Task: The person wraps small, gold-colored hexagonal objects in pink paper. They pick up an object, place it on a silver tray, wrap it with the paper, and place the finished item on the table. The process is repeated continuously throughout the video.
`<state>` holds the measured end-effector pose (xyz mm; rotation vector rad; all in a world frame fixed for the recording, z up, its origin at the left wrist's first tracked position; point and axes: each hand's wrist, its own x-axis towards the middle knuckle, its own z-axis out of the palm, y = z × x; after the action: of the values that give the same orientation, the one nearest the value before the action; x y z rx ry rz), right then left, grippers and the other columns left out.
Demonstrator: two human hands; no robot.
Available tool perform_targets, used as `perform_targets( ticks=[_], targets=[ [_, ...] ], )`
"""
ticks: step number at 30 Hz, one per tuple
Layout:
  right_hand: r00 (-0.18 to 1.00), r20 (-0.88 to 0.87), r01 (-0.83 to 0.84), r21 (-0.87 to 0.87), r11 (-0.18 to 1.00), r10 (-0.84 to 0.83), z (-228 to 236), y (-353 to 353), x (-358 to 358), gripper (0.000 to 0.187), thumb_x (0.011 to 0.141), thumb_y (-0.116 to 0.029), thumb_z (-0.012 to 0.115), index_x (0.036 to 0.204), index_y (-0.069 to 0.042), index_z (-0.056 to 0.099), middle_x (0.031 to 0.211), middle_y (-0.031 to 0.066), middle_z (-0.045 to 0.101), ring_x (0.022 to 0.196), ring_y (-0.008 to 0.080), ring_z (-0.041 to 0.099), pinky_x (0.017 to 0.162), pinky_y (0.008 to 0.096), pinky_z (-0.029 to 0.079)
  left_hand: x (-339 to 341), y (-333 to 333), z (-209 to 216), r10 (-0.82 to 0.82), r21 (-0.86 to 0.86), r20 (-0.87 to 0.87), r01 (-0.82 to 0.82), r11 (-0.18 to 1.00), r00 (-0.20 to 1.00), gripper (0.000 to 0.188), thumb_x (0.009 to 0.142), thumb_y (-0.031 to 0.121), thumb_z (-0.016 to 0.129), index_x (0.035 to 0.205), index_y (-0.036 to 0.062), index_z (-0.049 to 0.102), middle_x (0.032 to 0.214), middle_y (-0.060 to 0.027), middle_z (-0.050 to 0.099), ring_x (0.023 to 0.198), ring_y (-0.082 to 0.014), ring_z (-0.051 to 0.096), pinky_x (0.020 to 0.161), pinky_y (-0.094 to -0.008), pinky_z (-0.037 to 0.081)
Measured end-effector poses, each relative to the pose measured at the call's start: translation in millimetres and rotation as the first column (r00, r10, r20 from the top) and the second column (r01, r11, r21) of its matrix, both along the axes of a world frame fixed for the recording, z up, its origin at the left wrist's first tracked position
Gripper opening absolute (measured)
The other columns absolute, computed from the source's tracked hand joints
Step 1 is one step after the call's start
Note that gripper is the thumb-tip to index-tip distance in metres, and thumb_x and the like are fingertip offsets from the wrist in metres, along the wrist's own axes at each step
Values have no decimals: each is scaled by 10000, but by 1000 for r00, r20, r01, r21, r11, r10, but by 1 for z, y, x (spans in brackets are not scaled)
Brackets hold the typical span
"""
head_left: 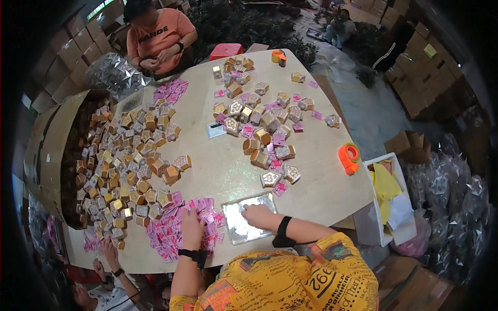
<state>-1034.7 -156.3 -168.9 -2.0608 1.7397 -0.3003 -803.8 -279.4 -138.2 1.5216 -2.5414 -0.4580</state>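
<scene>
My left hand lies flat, fingers apart, on a heap of small pink packets at the near edge of the pale table. My right hand rests on a shiny silver sheet just to the right; its fingers are bent down onto the sheet and I cannot tell whether they pinch anything. Both wrists wear black bands. Small gold and silver box-like pieces are piled to the left, and a second cluster lies mid-table.
A person in an orange shirt sits at the far side. Another person's hand reaches in at lower left. Orange tape dispensers, a white bin of yellow sheets, a large cardboard container, stacked cartons.
</scene>
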Motion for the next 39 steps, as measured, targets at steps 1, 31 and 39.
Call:
perform_targets(
  ticks=[1, 31, 39],
  targets=[
    [1000, -14, -20, 13, 1000, 20, -16, 7, 6, 120, 726, -51, 551, 829, 3, 582, 887, 170, 567, 793, 333, 598, 661, 436, 498, 3, 0, -3, 13, 39, 36, -15, 999, 999, 530, 667, 104, 708, 1157, 50, 514, 1124, -238, 493, 1049, -403, 489, 860, -451, 447],
    [955, 258, 191, -165, 968, -145, -19, 20, 15, 79, 738, -57, 501, 807, -21, 516, 767, 135, 540, 736, 334, 578, 637, 432, 467, 22, -29, -31, 185, 24, -175, -183, 983, 967, 129, 691, 79, 627, 709, -19, 545, 731, -158, 553, 683, -314, 542, 646, -399, 437],
    [816, 523, 363, -130, 923, -247, -29, 12, 10, 137, 791, -80, 537, 883, -32, 626, 818, 144, 629, 706, 293, 613, 607, 368, 494, 49, -49, -34, 481, 476, -647, -179, 861, 592, 74, 755, 65, 575, 730, 30, 514, 671, -22, 502, 597, -121, 428, 546, -271, 372]
  ],
)
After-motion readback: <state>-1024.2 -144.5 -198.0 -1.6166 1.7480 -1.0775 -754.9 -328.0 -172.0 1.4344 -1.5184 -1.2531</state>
